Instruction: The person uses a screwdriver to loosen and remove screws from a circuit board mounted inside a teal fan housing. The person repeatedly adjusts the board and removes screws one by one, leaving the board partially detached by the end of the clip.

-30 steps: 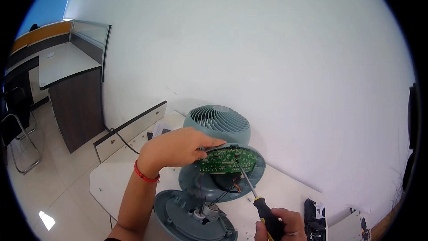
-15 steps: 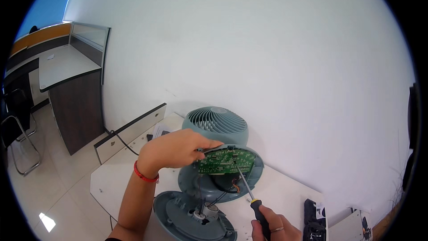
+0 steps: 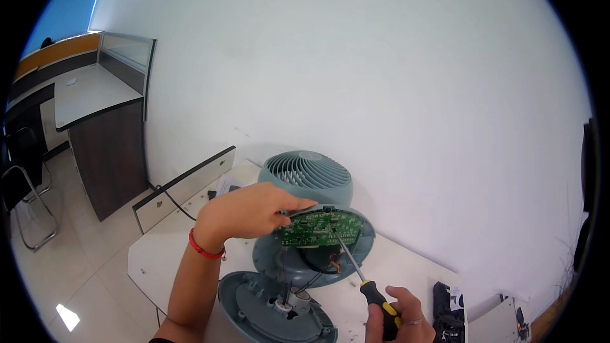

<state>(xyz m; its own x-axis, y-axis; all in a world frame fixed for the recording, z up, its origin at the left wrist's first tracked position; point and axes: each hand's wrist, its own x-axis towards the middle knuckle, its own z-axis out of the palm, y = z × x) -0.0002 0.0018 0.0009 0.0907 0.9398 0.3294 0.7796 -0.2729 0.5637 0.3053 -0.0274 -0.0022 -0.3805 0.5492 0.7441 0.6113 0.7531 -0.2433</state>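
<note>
One table (image 3: 410, 268), left fingers (image 3: 297, 204) pinching one circuit panel (image 3: 311, 232); right fingers (image 3: 405, 303) around one screwdriver (image 3: 373, 293)

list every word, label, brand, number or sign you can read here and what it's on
No text is readable in this view.
Green rectangular circuit board: pale markings, too small to read.
Black plastic case with a white patch: too blurred to read.
White paper sheet: too small and blurred.

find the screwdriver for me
The screwdriver is low, right of centre in the head view, in the right hand, its tip at the green circuit board.
</note>
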